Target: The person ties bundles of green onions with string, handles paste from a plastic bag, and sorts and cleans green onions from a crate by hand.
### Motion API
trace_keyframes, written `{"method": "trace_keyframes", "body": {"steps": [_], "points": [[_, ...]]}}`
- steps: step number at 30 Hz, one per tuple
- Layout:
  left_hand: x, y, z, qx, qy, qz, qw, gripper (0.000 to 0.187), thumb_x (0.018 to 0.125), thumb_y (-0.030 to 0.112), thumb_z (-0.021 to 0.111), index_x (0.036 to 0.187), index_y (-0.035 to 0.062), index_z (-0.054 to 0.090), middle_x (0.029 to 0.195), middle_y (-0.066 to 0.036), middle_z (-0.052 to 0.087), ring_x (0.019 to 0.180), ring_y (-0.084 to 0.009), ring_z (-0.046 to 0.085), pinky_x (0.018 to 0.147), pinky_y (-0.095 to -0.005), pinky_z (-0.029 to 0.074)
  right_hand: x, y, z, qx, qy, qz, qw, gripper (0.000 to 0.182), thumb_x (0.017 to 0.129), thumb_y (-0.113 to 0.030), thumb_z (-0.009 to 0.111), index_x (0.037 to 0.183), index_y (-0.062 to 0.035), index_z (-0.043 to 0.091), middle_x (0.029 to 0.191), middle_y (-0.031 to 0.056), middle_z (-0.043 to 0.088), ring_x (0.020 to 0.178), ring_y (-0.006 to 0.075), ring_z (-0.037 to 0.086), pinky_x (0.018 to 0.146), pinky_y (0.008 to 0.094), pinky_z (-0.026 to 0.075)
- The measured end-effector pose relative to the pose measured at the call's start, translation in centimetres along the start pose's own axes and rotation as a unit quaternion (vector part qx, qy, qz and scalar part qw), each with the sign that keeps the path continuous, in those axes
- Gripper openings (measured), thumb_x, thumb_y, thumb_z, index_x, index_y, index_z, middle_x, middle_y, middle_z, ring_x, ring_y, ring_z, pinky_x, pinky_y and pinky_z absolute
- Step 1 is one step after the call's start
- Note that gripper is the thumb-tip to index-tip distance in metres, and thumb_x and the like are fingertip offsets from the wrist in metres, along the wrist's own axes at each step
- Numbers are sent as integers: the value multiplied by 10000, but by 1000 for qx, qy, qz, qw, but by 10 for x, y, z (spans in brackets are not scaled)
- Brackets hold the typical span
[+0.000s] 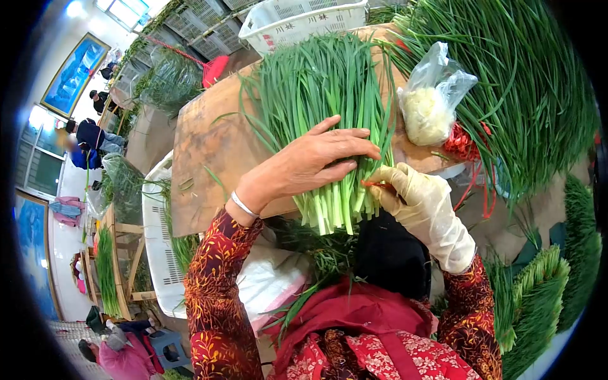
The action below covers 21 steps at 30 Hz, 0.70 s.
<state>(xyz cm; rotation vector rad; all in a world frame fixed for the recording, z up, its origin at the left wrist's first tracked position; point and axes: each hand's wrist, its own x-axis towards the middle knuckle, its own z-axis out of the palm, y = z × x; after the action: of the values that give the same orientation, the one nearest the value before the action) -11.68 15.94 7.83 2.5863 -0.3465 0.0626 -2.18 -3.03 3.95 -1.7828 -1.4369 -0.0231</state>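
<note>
A thick bundle of garlic chives [316, 95] lies on a wooden board, its pale cut ends toward me. My bare left hand [316, 155] rests across the lower stalks, fingers stretched out and slightly apart. At the bundle's right edge is my right hand [418, 209] in a pale, thin glove. Its thumb and fingers are pinched together by the stalks; a small orange-red bit shows there, and I cannot make out what they hold. Right of the bundle sits a clear plastic bag [427, 114] with something pale inside, beside red ties [462, 142].
The wooden board [209, 145] has loose leaves on it. A large chive heap [506, 76] is at right, with tied bundles [538, 297] below. White crates stand behind [304, 25] and left [158, 240]. Other people [95, 136] are at far left.
</note>
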Motion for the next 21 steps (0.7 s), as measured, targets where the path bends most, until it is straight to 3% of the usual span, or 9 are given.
{"method": "trace_keyframes", "body": {"steps": [2, 6, 16, 21], "points": [[2, 0, 2, -2, 16, -3, 1000, 363, 828, 55, 489, 1182, 139, 498, 1168, -17, 540, 1187, -186, 434, 1067, -463, 164, 6, -9, 0, 16, -19, 71, 997, 166, 746, -245, 659, 832, -128, 580, 694, 57, 575, 584, 248, 589, 497, 330, 459], [3, -2, 7, 16, 27, -5, 999, 415, 796, 11, 457, 1191, 134, 487, 1154, -25, 544, 1173, -186, 444, 1065, -461, 176, 9, -15, 8, -37, -23, 95, 994, 281, 741, -321, 660, 836, -79, 553, 700, 91, 573, 591, 280, 585, 506, 355, 460], [7, -2, 10, 41, -14, -18, 999, 446, 792, 31, 411, 1224, 141, 435, 1142, 1, 556, 1137, -169, 464, 1060, -462, 193, 8, -27, 14, -153, -80, 134, 976, 288, 726, -276, 643, 870, -54, 530, 733, 129, 589, 625, 307, 597, 522, 374, 471], [7, -4, 10, 50, -9, -11, 999, 447, 798, 42, 405, 1237, 129, 412, 1141, 5, 559, 1134, -166, 464, 1057, -459, 201, 6, -26, 24, -235, -71, 130, 961, 231, 716, -236, 643, 829, -72, 525, 631, 92, 579, 558, 285, 597, 478, 369, 462]]}}
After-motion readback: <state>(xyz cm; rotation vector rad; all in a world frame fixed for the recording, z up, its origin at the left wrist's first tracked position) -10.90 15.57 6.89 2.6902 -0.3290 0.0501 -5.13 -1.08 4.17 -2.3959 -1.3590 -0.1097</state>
